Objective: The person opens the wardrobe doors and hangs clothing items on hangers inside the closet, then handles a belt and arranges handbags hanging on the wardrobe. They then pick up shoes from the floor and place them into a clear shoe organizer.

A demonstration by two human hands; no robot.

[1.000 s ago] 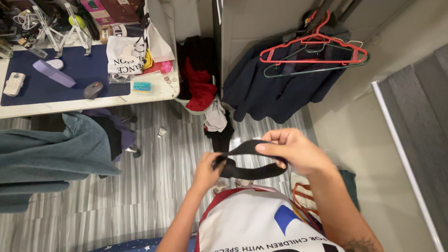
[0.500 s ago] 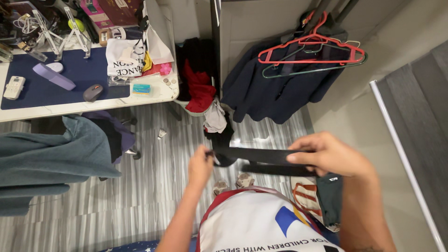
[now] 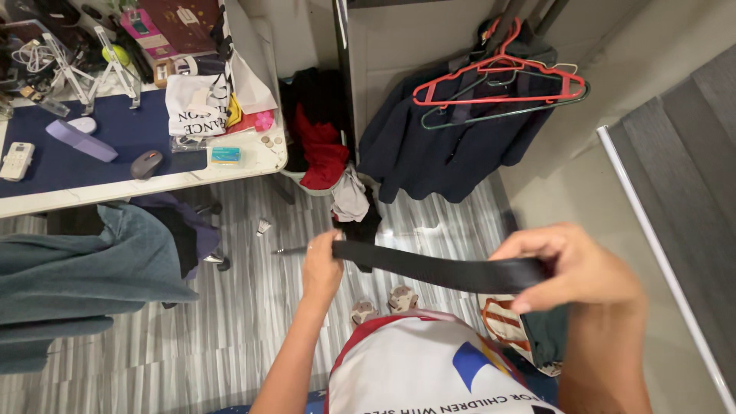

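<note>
Holding a black strap (image 3: 441,270) flat between us, our left hand (image 3: 322,264) pinches its end at 9 o'clock and our right hand (image 3: 579,268) grips the other at 3. Pulled straight now, it is not yet folded; a desk (image 3: 230,172) sits at 10.

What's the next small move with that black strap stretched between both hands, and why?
Probably bring the two ends together to fold it in half. The black strap is drawn out nearly straight and flat, left hand pinching one end, right hand the other, held over the white bag at the person's front. It hangs clear of the floor, so folding looks easy.
</note>
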